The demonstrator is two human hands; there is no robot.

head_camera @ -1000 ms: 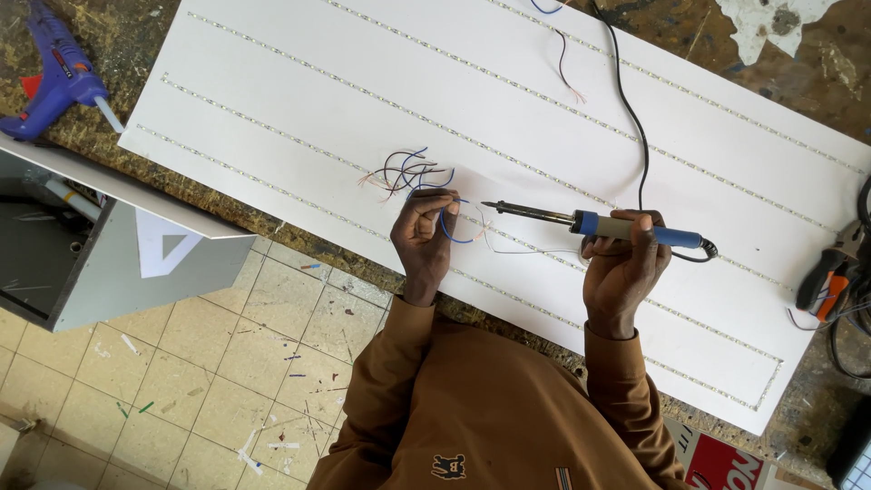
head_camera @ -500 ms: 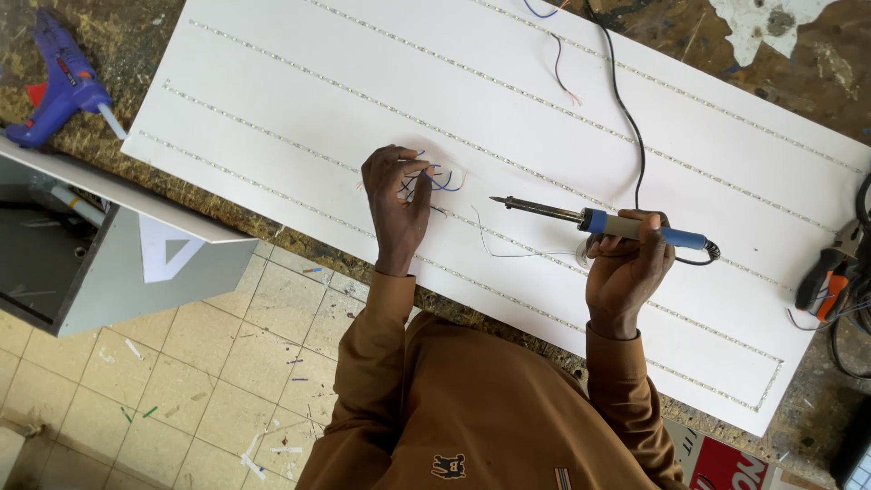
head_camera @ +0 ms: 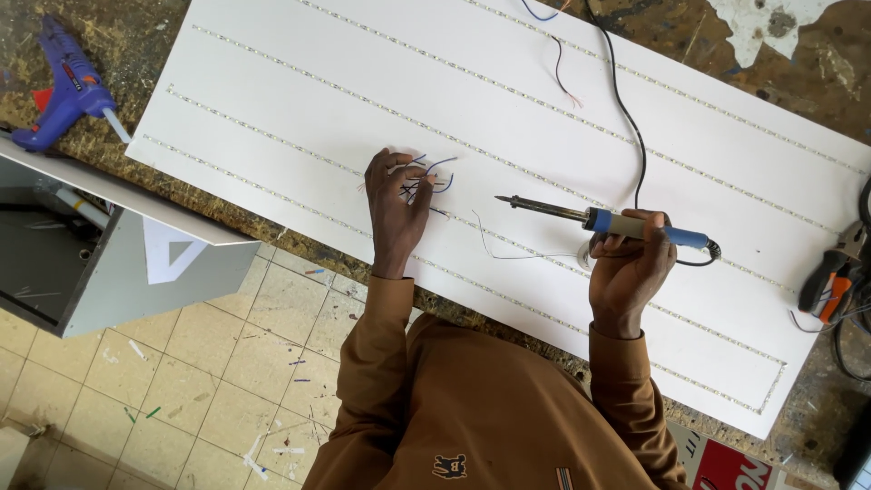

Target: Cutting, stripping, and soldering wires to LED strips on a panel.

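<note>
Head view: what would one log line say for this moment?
left hand: pressing thin wires on white panel | right hand: holding soldering iron, tip raised

Two hands [head_camera: 396, 210], one soldering iron [head_camera: 606, 220], one glue gun [head_camera: 63, 86], one white panel [head_camera: 272, 100], one pliers [head_camera: 830, 286].

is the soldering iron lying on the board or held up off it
Held up. The right hand grips the soldering iron by its blue handle, roughly level, tip pointing toward the left hand. Whether the tip touches the white board cannot be told.
</note>
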